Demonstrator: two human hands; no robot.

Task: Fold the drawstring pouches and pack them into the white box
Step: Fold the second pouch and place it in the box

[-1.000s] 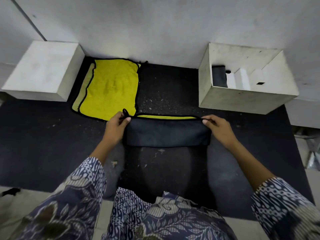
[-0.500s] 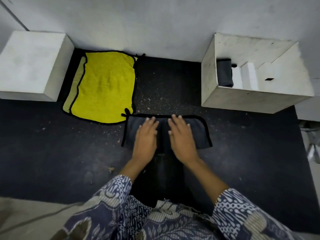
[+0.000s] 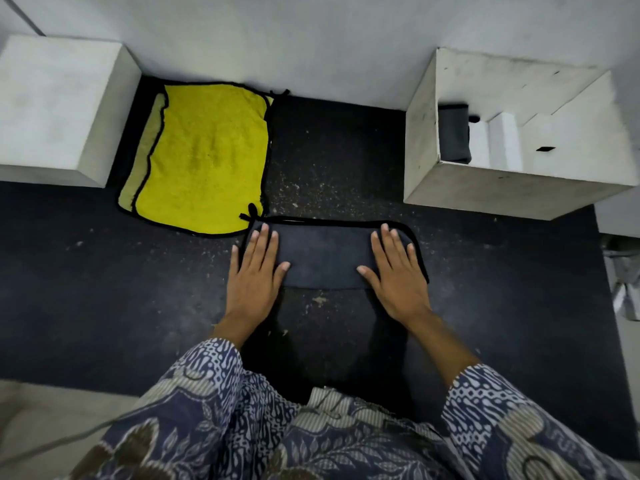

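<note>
Both hands lie flat, palms down and fingers spread, so neither forms a closed grip: the left hand (image 3: 254, 271) presses the left end and the right hand (image 3: 394, 271) the right end of a folded dark pouch (image 3: 325, 256), which rests on the dark mat (image 3: 86, 271) directly in front of the person. Hands placed at the two ends, with the middle of the cloth left bare between them, suggest a flattening press that sets the crease and keeps the layers from springing open. The black-corded edge of the pouch runs along its far side, with a small knot of drawstring (image 3: 251, 213) showing at the far-left corner, just beside the near-right corner of the yellow pouches (image 3: 201, 157). These lie unfolded and stacked to the far left, a paler edge showing along their left side; they sit within easy reach, probably as the supply awaiting folding. Left of them stands a closed white block (image 3: 59, 109). To the far right stands the white box (image 3: 498, 188), its open top facing the camera; one dark folded pouch (image 3: 453, 133) already stands against its left inner wall, beside white dividers (image 3: 498, 140). The box lies well apart from the pressed pouch, so packing appears to call for a further fold and a lift rightward. Patterned sleeves (image 3: 485, 403) frame the near edge.
</note>
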